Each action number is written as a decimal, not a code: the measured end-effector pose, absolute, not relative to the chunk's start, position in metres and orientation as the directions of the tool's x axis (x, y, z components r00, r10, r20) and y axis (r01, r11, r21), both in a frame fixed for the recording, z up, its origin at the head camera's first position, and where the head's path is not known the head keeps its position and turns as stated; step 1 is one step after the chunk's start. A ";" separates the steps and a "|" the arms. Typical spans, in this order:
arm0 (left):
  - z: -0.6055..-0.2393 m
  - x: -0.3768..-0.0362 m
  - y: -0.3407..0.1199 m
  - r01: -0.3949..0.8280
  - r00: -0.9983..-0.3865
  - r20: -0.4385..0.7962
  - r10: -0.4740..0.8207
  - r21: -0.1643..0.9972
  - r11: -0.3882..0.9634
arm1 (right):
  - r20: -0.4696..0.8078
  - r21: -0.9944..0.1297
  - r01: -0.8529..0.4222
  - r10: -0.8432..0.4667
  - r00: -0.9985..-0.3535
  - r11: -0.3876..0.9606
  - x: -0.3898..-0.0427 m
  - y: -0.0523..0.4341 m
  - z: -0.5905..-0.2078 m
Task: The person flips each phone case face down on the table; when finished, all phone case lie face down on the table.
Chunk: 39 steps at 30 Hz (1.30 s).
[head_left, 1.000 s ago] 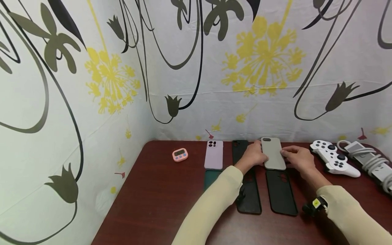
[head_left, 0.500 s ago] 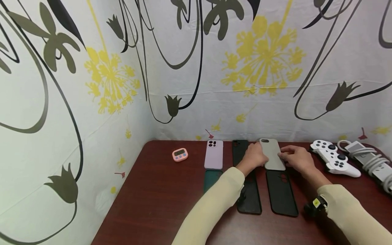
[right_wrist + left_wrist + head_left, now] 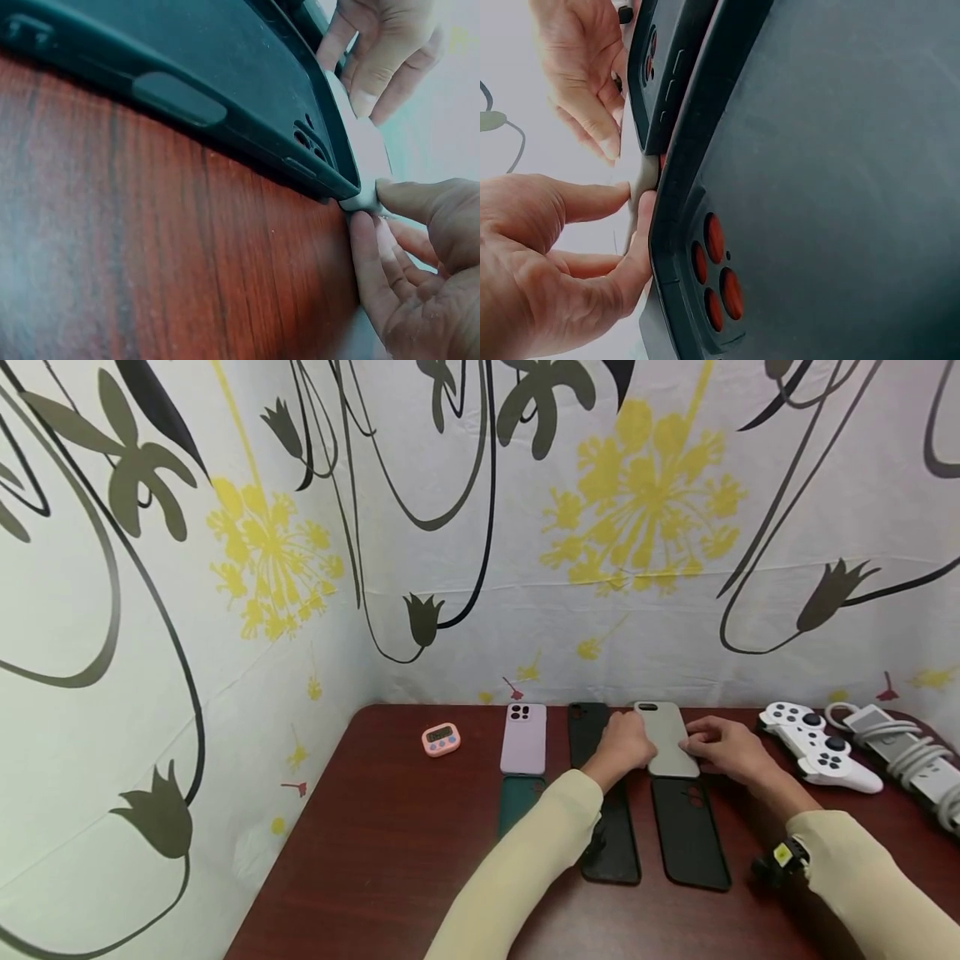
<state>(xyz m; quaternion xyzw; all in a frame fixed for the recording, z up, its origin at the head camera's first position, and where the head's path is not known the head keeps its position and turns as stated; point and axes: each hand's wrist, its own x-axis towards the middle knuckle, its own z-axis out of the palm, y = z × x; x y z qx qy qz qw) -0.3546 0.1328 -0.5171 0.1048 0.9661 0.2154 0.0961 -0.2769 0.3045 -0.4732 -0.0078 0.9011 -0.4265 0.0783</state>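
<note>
A light grey phone case [image 3: 669,739] lies back-up at the rear of the table, with a camera cut-out at its far end. My left hand [image 3: 624,742] grips its left edge. On the opposite edge, my right hand [image 3: 731,750] pinches it. Both wrist views show thumbs on the top face of the grey case [image 3: 643,176] and fingers along its sides. Directly in front lies a black phone case [image 3: 692,835], its near neighbour. Left of that is a longer black case [image 3: 613,852], and a further black case [image 3: 587,735] is partly hidden behind my left hand.
Farther left are a lilac phone case [image 3: 523,739] and a teal case [image 3: 517,797], partly covered by my left sleeve. A pink timer [image 3: 441,740] sits beyond them. On the right lie a white game controller [image 3: 821,747] and a cable-wrapped power strip [image 3: 907,768]. Patterned cloth [image 3: 480,568] backs the table.
The grey phone case's far end has shifted slightly left and toward me, between both hands. My right hand has moved slightly left with it.
</note>
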 end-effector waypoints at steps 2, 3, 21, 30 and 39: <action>-0.517 -0.354 0.132 0.160 -0.959 -0.142 0.245 0.444 0.882 | -0.132 -0.767 0.046 -0.088 -0.987 0.640 -0.278 0.305 -0.474; -0.517 -0.354 0.132 0.157 -0.960 -0.141 0.243 0.450 0.879 | -0.129 -0.767 0.041 -0.092 -0.987 0.640 -0.279 0.306 -0.475; -0.525 -0.361 0.134 0.177 -0.959 -0.126 0.252 0.428 0.886 | -0.114 -0.761 0.013 -0.114 -0.987 0.649 -0.283 0.309 -0.478; -0.519 -0.350 0.138 0.182 -0.966 -0.098 0.241 0.407 0.895 | -0.058 -0.692 -0.015 -0.076 -0.995 0.722 -0.271 0.301 -0.476; -0.523 -0.348 0.136 0.231 -0.949 -0.110 0.295 0.392 0.890 | -0.070 -0.695 0.054 0.007 -0.998 0.717 -0.255 0.297 -0.475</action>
